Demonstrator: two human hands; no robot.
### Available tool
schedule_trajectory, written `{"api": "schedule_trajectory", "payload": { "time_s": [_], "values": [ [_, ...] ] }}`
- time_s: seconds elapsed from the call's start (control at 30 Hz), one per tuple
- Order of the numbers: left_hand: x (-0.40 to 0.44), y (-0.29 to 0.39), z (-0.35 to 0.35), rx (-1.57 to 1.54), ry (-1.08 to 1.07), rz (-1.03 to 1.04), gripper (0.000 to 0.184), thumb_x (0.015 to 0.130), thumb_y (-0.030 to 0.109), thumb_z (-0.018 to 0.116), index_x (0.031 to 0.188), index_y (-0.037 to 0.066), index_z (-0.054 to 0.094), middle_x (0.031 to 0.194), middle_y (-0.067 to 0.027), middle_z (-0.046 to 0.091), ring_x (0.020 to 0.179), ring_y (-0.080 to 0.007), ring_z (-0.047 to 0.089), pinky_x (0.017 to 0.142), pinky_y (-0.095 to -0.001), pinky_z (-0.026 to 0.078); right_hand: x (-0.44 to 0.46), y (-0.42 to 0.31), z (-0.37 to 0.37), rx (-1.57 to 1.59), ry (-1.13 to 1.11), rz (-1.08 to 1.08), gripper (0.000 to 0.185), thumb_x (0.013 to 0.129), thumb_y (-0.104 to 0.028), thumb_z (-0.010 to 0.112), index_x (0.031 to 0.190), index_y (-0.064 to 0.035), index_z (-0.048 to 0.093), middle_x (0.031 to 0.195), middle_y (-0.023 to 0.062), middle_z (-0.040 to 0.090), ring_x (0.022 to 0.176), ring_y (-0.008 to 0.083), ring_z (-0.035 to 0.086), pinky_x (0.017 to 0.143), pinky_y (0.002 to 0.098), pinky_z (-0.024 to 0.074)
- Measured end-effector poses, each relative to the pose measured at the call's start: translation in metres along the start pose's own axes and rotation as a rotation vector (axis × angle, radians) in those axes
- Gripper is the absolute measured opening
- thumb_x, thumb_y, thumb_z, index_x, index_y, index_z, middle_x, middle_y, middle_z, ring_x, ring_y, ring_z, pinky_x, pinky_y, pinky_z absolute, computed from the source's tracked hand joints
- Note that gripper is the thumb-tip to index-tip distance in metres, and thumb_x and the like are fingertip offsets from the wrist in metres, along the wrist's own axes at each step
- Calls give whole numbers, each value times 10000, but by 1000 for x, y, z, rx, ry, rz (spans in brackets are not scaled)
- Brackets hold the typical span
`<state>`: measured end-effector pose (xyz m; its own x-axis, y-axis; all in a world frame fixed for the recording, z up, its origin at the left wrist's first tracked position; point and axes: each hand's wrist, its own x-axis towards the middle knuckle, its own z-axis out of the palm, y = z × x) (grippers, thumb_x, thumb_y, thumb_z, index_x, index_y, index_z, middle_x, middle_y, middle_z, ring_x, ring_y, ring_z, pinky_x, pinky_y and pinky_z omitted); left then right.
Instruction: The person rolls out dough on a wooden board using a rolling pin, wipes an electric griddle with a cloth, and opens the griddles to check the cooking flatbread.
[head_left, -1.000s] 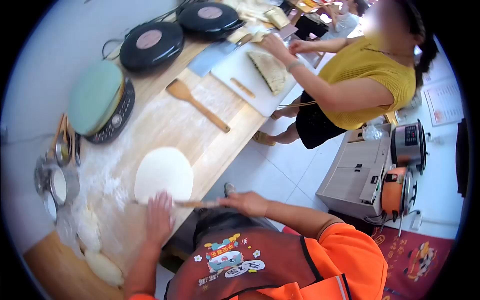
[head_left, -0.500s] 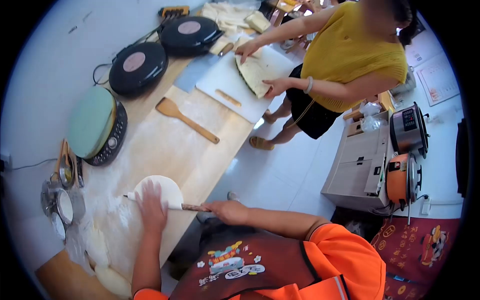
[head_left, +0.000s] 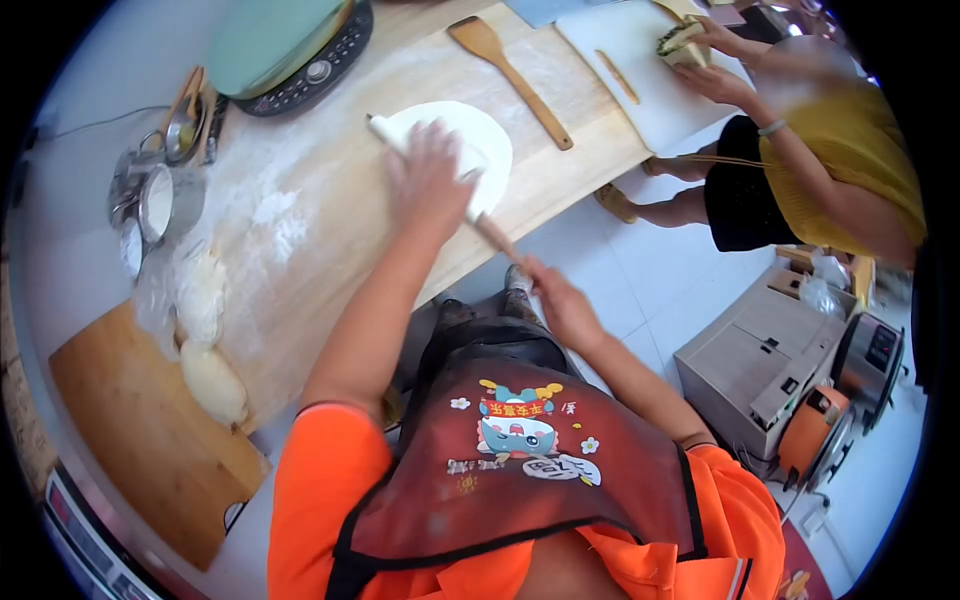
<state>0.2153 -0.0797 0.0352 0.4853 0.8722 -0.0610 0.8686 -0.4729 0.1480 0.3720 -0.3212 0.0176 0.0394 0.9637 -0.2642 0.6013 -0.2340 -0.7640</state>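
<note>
A rolling pin (head_left: 497,238) with a pale roller and a brown wooden handle lies slantwise across a round sheet of dough (head_left: 490,135). My left hand (head_left: 430,175) rests on the roller, palm down with fingers stretched out, slightly blurred. Around the near end of the handle, just off the table edge, my right hand (head_left: 563,303) is closed. The far tip of the pin pokes out past the dough. Part of the sheet is hidden beneath my left hand and the pin.
White flour (head_left: 275,215) dusts the wooden table. A wooden spatula (head_left: 515,80) lies beyond the dough; a green round griddle (head_left: 275,45) stands back left. Dough lumps (head_left: 205,300) and metal cups (head_left: 170,205) sit left. At right, a co-worker holds a filled flatbread (head_left: 684,46) over a white board (head_left: 610,50).
My view has swung, so the table sits differently. Both hands stay at the rolling pin, which now lies at a steeper slant. The co-worker's flat, wide bread is now a compact piece showing its filling.
</note>
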Motion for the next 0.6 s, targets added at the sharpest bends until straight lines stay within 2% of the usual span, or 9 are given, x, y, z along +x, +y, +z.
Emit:
{"api": "schedule_trajectory", "payload": {
  "time_s": [0.07,0.17,0.23,0.27,0.37,0.47,0.5,0.53,0.6],
  "values": [
    [-58,-43,2,38,23,-139,588,1045,414,514,1561,142,443,1630,-86,411,1530,-312,313,1227,-607,216,-10,-18,35,142,-95,-89,564,1035,-112,510,1579,-118,357,1213,243,622,1076,439,650,954,479,523],
    [-95,-108,2,-1055,15,-542,553,1080,374,457,1500,12,461,1449,-169,562,1367,-345,518,1163,-543,374,1,-47,61,393,-237,-119,574,1031,-85,502,1583,-130,350,1266,239,610,1114,433,643,981,467,510],
    [-90,-94,-21,-1703,218,-1080,567,1095,376,418,1439,-70,487,1351,-196,617,1304,-343,573,1135,-510,423,17,-54,51,262,-236,-143,598,1003,-48,506,1577,-140,364,1259,223,612,1112,422,642,966,460,513],
    [-89,-105,-14,-1739,206,-1043,572,1092,370,459,1345,-140,519,1289,-231,634,1206,-324,643,1040,-483,520,27,-51,39,45,-184,-156,616,982,-27,510,1571,-143,374,1242,212,615,1100,415,643,949,457,518],
    [-76,-93,-45,-1398,-281,-1001,466,1077,294,516,1284,-120,572,1176,-238,683,1023,-312,719,875,-423,606,74,-17,-24,-315,37,-249,664,874,30,536,1512,-146,476,1152,151,635,1040,360,644,894,442,527],
    [-44,-103,-33,-1593,-143,-894,385,1056,219,568,1240,-117,596,1045,-213,711,848,-288,735,758,-371,626,108,0,-88,-548,182,-456,594,853,38,533,1415,-142,603,1089,105,642,998,307,636,868,415,529],
    [-27,-106,-38,-1655,11,-706,357,1058,199,570,1207,-124,610,947,-185,716,793,-263,719,731,-344,616,109,-3,-98,-562,166,-481,580,854,42,531,1394,-148,625,1082,98,644,997,298,633,870,406,528],
    [-1,-100,-33,-1523,183,-581,364,1045,233,584,1227,-80,626,971,-182,715,845,-290,707,798,-401,602,108,-4,-102,-577,147,-505,567,855,46,530,1373,-154,648,1074,91,645,996,289,631,872,397,528],
    [30,-79,0,-523,458,36,415,1024,272,603,1334,-4,603,1253,-216,667,1166,-336,643,1028,-493,507,103,-4,-102,-585,121,-508,571,863,44,528,1377,-171,651,1070,90,644,989,293,634,857,393,533]
  ]
}}
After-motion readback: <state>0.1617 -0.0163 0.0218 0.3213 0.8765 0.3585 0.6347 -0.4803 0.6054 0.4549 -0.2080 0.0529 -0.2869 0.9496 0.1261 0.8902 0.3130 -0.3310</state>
